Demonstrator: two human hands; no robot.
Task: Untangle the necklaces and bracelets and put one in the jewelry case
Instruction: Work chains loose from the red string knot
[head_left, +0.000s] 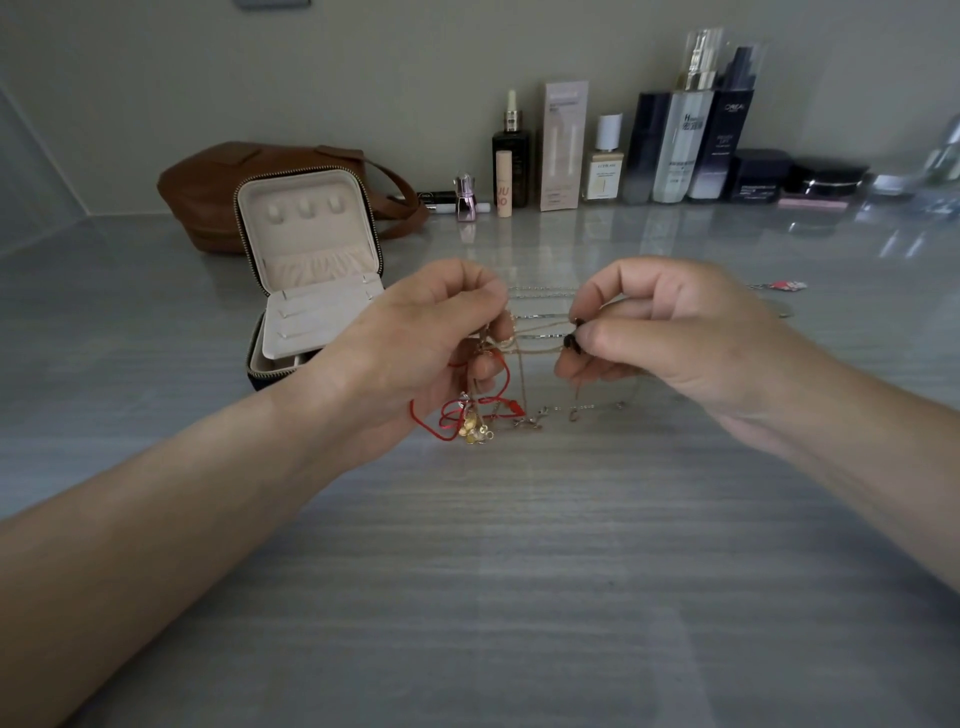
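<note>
A tangle of thin gold and silver chains (540, 332) stretches taut between my two hands above the grey table. My left hand (426, 343) grips one end of the bundle, and a red cord bracelet (467, 410) with gold charms (475, 430) hangs below it. My right hand (660, 332) pinches the other end at a small dark bead (571, 340). Chain ends with clasps (550, 413) dangle onto the table between the hands. The open jewelry case (311, 280), cream inside with a dark zipped shell, stands left of my left hand.
A brown leather bag (208, 192) sits behind the case. Several cosmetic bottles, boxes and jars (670, 150) line the back wall. A small red and silver trinket (782, 286) lies on the table (519, 571) to the right, beyond my right hand.
</note>
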